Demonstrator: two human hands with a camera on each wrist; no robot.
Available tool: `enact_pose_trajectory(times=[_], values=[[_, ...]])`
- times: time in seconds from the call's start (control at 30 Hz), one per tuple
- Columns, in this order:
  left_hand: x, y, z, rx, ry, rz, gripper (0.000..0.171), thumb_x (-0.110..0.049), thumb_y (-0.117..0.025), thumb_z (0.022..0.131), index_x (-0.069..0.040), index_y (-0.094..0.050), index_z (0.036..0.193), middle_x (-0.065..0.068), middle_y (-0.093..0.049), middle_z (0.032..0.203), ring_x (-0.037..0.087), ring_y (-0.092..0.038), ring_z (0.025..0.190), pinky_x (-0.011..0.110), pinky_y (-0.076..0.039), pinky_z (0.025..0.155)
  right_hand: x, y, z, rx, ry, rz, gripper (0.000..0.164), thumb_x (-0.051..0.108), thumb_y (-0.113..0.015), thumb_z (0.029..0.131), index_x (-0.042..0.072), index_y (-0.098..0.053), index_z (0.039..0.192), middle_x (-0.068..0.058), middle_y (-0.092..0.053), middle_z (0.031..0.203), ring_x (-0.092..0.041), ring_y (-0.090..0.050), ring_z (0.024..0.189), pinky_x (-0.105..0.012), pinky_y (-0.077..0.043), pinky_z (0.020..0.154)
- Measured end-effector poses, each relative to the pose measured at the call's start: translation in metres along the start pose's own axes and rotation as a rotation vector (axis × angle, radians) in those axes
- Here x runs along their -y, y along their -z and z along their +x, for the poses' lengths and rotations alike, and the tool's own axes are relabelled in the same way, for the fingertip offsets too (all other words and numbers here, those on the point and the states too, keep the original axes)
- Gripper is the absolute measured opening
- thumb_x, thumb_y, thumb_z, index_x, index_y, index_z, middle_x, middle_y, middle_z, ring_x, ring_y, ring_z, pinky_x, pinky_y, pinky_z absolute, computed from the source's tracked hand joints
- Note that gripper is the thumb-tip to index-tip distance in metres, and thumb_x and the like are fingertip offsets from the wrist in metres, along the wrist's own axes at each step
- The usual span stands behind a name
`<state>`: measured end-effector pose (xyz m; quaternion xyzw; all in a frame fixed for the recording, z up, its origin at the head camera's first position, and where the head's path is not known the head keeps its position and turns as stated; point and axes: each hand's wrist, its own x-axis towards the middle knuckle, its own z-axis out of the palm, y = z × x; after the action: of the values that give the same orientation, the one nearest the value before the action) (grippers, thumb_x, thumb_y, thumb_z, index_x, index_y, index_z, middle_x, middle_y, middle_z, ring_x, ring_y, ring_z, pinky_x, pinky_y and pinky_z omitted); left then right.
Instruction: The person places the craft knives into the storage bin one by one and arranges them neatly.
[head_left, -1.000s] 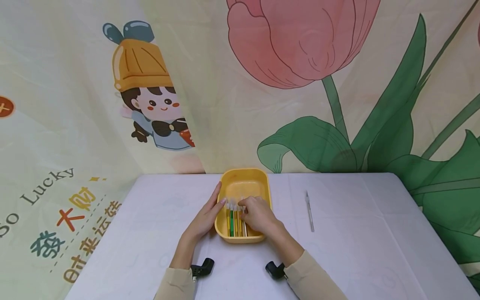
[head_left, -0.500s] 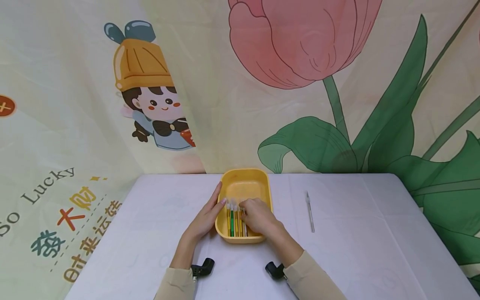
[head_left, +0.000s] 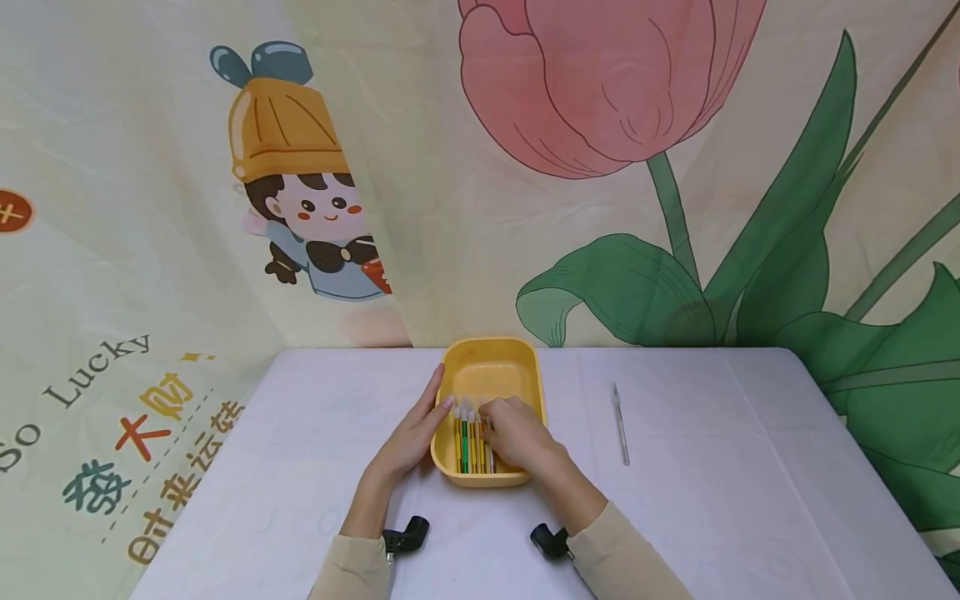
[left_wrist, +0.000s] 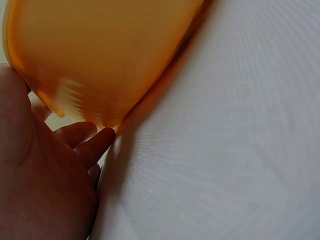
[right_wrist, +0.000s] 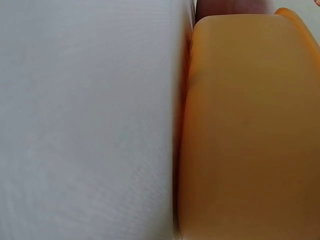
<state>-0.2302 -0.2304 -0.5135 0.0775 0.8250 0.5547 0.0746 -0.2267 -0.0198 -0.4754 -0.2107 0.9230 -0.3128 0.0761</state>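
Observation:
A yellow rectangular tray point(head_left: 491, 364) sits near the back edge of the table. My left hand point(head_left: 407, 435) holds its left side, thumb at the rim and fingers along the outer wall; in the left wrist view the fingertips reach low on the wall. Inside the tray's near half, several slim craft knives point(head_left: 464, 446) with clear caps and yellow or green handles lie side by side. My right hand point(head_left: 517, 433) is down in the tray with curled fingers, pinching at the rightmost knife, whose upper part it hides. The right wrist view shows mainly the tray's outer wall point(right_wrist: 250, 125).
One silver craft knife point(head_left: 620, 425) with a clear cap lies alone on the white tablecloth point(head_left: 720, 492), right of the tray. A printed cloth backdrop point(head_left: 442, 250) rises behind the table. Black wrist camera mounts point(head_left: 406, 535) stick out inward from both wrists.
My right hand has shifted very slightly toward me over the knives, its fingers still curled. The left hand, tray and lone knife stay put.

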Motion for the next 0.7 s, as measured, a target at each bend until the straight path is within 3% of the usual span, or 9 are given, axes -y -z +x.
enact_pose_trajectory(times=[0.13, 0.23, 0.4, 0.53, 0.7], values=[[0.0008, -0.0006, 0.0006, -0.006, 0.003, -0.005, 0.064, -0.043, -0.042, 0.112, -0.042, -0.009, 0.167, -0.018, -0.006, 0.174, 0.016, -0.001, 0.163, 0.052, -0.004, 0.132, -0.0001, 0.0003, 0.0002, 0.003, -0.009, 0.016, 0.028, 0.005, -0.068, 0.098, 0.001, -0.073, 0.125, -0.006, -0.073, 0.089, -0.016, -0.063, 0.077, -0.031, -0.057, 0.077], [0.0012, -0.0005, 0.0009, -0.006, 0.004, -0.010, 0.064, -0.043, -0.041, 0.112, -0.043, -0.009, 0.167, -0.018, -0.006, 0.174, 0.016, -0.001, 0.163, 0.052, -0.004, 0.132, 0.0001, 0.0005, 0.0001, 0.000, -0.009, 0.012, 0.028, 0.005, -0.068, 0.098, 0.001, -0.073, 0.125, -0.006, -0.073, 0.090, -0.016, -0.063, 0.078, -0.031, -0.058, 0.077], [0.0011, -0.0002, 0.0007, 0.000, 0.002, -0.018, 0.063, -0.042, -0.042, 0.112, -0.043, -0.009, 0.166, -0.018, -0.006, 0.174, 0.016, -0.001, 0.163, 0.052, -0.003, 0.132, 0.0009, 0.0008, -0.0008, -0.007, -0.015, 0.002, 0.034, 0.005, -0.069, 0.098, 0.001, -0.070, 0.132, -0.011, -0.077, 0.112, -0.017, -0.066, 0.087, -0.039, -0.061, 0.092], [0.0010, -0.0003, 0.0006, -0.003, 0.003, -0.023, 0.063, -0.042, -0.042, 0.112, -0.044, -0.009, 0.166, -0.019, -0.007, 0.174, 0.015, -0.001, 0.163, 0.052, -0.003, 0.132, 0.0016, 0.0014, -0.0018, -0.014, -0.022, -0.004, 0.039, 0.006, -0.069, 0.098, 0.002, -0.067, 0.137, -0.014, -0.074, 0.127, -0.018, -0.069, 0.101, -0.045, -0.057, 0.103], [0.0005, -0.0008, 0.0004, -0.005, 0.007, -0.013, 0.064, -0.042, -0.043, 0.112, -0.044, -0.009, 0.166, -0.018, -0.006, 0.174, 0.016, -0.001, 0.163, 0.052, -0.003, 0.132, 0.0020, 0.0025, -0.0028, -0.036, -0.012, -0.011, 0.042, 0.005, -0.068, 0.098, 0.002, -0.064, 0.140, -0.015, -0.071, 0.133, -0.025, -0.069, 0.119, -0.046, -0.055, 0.107]])
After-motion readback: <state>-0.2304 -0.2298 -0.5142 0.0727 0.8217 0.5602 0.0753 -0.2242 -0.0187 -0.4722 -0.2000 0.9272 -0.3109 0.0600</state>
